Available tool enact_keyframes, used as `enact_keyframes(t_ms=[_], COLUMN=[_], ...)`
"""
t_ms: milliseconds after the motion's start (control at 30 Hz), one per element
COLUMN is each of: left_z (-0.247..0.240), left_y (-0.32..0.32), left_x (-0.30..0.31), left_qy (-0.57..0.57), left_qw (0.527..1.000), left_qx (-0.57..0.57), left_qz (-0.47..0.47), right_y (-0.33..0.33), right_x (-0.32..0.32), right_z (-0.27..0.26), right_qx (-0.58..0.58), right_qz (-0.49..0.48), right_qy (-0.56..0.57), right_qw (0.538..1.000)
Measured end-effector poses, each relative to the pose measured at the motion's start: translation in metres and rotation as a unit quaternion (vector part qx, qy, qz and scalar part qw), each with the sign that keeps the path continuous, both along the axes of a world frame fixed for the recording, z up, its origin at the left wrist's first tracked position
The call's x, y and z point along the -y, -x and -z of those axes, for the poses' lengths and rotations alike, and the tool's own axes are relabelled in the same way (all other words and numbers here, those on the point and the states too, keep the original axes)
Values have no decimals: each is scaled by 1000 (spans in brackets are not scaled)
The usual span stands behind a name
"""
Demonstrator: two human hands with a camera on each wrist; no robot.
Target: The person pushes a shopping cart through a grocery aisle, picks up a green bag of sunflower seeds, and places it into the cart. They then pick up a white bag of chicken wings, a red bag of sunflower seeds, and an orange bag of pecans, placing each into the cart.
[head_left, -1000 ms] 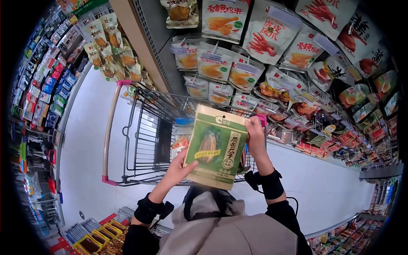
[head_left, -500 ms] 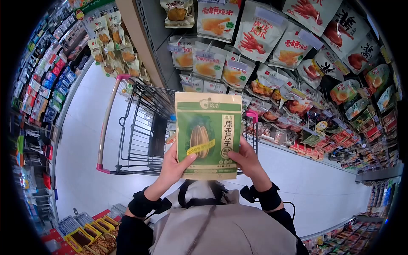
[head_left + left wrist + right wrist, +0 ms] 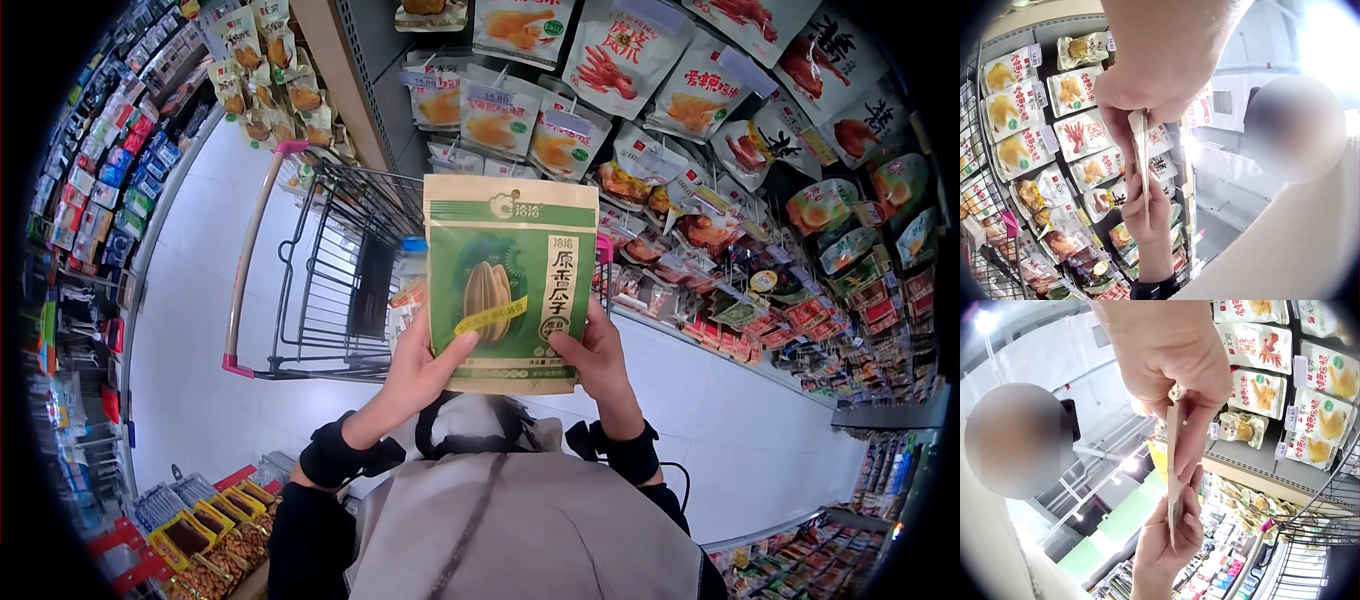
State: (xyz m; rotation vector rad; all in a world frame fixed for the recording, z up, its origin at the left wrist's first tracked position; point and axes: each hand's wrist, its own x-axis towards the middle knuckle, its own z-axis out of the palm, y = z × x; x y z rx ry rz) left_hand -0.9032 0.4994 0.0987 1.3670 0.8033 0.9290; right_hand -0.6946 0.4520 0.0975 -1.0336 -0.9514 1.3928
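Note:
A green and tan packet [image 3: 512,285] with a sunflower-seed picture is held upright, its printed front facing the head camera. The left hand [image 3: 418,362] grips its lower left edge, thumb on the front. At the lower right edge the right hand [image 3: 600,362] pinches it, thumb also on the front. Both wrist views show the packet [image 3: 1141,156] edge-on between the two hands, with fingers behind it. In the right wrist view the packet [image 3: 1174,481] looks thin, and the left hand [image 3: 1169,540] is on its far end.
A wire shopping cart [image 3: 335,270] with a few items inside stands beyond the packet, over a pale floor [image 3: 200,300]. Hanging snack bags [image 3: 610,60] fill the rack ahead and to the right. Shelves of small packages [image 3: 110,190] line the left, and yellow trays [image 3: 185,535] lie at lower left.
The right hand has gone from the packet's upper right corner to its lower right edge. The packet, tilted at first, is now nearly straight and has risen slightly in the head view.

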Motion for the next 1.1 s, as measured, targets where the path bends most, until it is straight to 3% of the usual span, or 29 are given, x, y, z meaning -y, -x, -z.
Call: enact_keyframes(t_ms=[233, 333, 1100], left_z=[9, 14, 17], left_y=[5, 4, 2], left_x=[-18, -25, -24], left_qy=[120, 158, 99], left_qw=[990, 982, 990], left_qx=[68, 99, 94], left_qz=[18, 16, 22], right_y=[-5, -8, -4], right_x=[-1, 0, 3], right_z=[13, 18, 20], right_qx=[-47, -89, -128], right_qz=[-32, -52, -38], right_qy=[20, 80, 55], right_qw=[998, 991, 990])
